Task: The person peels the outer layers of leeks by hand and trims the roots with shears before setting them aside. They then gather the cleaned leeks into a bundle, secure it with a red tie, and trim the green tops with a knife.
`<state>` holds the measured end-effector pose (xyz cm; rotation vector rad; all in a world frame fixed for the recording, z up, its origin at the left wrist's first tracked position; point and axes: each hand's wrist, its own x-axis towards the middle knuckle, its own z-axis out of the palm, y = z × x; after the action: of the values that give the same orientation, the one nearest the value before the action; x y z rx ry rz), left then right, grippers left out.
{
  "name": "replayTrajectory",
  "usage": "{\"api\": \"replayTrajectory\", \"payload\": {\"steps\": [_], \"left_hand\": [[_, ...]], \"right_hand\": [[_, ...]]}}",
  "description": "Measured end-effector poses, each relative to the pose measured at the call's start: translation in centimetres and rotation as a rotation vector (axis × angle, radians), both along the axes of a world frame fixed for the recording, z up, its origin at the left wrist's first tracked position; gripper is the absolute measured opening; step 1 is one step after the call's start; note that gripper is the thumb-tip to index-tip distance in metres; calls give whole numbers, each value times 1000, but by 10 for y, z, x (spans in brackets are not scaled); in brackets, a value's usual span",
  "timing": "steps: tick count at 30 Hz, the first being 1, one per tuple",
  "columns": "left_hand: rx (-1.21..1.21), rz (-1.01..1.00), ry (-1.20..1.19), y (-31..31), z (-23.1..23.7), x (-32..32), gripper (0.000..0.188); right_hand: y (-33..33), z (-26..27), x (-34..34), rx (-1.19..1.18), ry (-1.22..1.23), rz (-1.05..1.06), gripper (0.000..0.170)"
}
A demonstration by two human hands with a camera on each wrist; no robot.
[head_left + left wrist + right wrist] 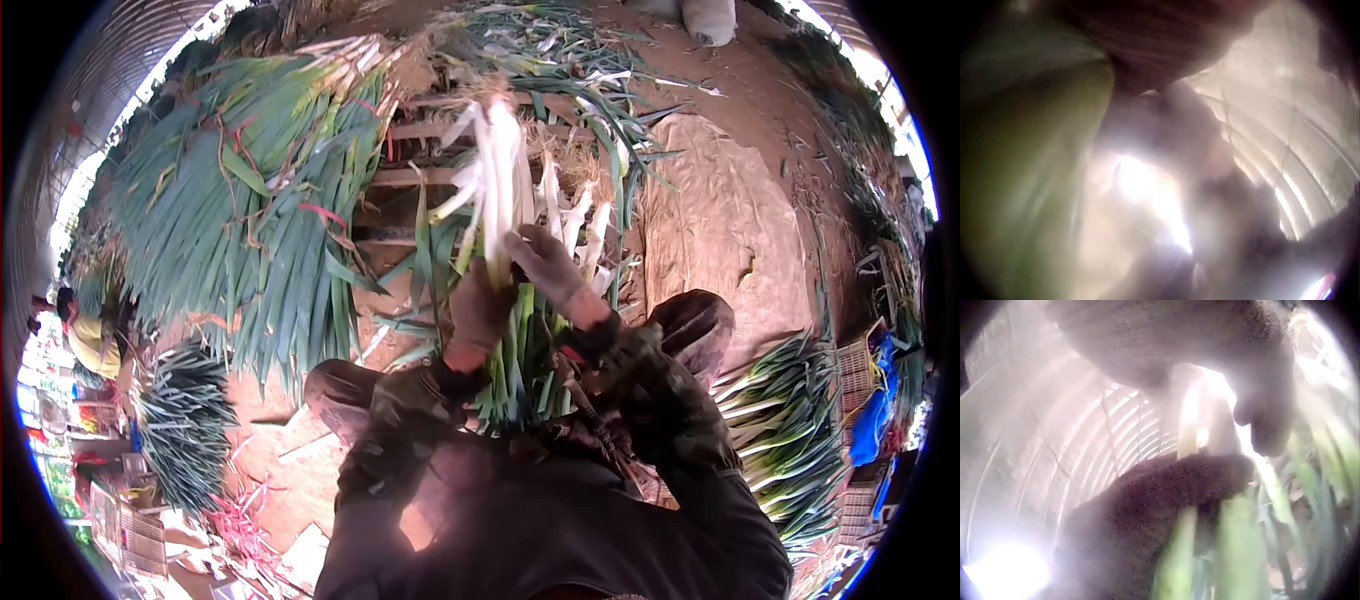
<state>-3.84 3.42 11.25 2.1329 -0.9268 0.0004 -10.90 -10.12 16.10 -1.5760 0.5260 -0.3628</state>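
A bunch of green onions (505,170) lies lengthwise ahead of my knees, with white stalks, pale roots at the far end and leaves running back toward my lap. My gloved left hand (482,305) grips it from the left, where the white turns green. On the right side my gloved right hand (548,265) holds the stalks a little farther up, fingertips against the white. In the right wrist view, green leaves (1241,550) pass by the left hand's curled fingers (1204,475). The left wrist view is blurred, with a big green leaf (1029,175) close up.
More white stalks (575,220) lie just right of the bunch, over a slatted wooden rack (410,177). A large heap of green onions (230,190) fills the left. Brown sacking (720,220) covers ground at right, with another pile (790,430) nearer. A person (92,340) is far left.
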Motion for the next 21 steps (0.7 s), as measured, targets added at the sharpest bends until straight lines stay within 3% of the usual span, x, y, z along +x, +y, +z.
{"api": "replayTrajectory", "payload": {"steps": [1, 2, 3, 4, 7, 8, 10, 11, 13, 14, 16, 18, 21], "left_hand": [[15, 1, -78, -2, 5, -10, 64], [32, 7, -151, -2, 16, -22, 66], [50, 14, -220, 0, 27, -31, 67], [149, -65, -170, 4, 38, -33, 66], [325, -421, -7, 22, 97, -9, 73], [324, -406, 7, 21, 116, 15, 74], [66, -259, -212, 3, 127, 64, 75], [-196, -122, -446, -11, 129, 91, 76], [-333, -427, 446, -37, 165, 122, 73], [-340, -572, 775, -48, 182, 130, 74], [-488, -815, 601, -82, 161, 150, 61], [-236, -917, 762, -83, 153, 147, 56], [-98, -824, 841, -77, 170, 135, 53]], "right_hand": [[7, 17, 14, 22, 78, -43, 65], [-1, -24, 42, -96, 46, -153, 58], [4, -16, 41, -67, -72, -169, 53], [6, -9, 40, -40, -191, -183, 48], [-22, -19, 24, -22, -47, -68, 42], [-14, 7, 8, 7, -53, -76, 33], [-12, 19, -8, 45, -120, 9, 26], [-10, 26, -14, 57, -103, 29, 25], [-7, 32, -22, 93, -87, 83, 25], [-9, 25, -22, 53, -127, 138, 26], [0, 43, -27, 57, -259, 137, 31], [-2, 61, -38, 225, -219, 270, 31], [-11, 64, -46, 283, -190, 300, 28]]}}
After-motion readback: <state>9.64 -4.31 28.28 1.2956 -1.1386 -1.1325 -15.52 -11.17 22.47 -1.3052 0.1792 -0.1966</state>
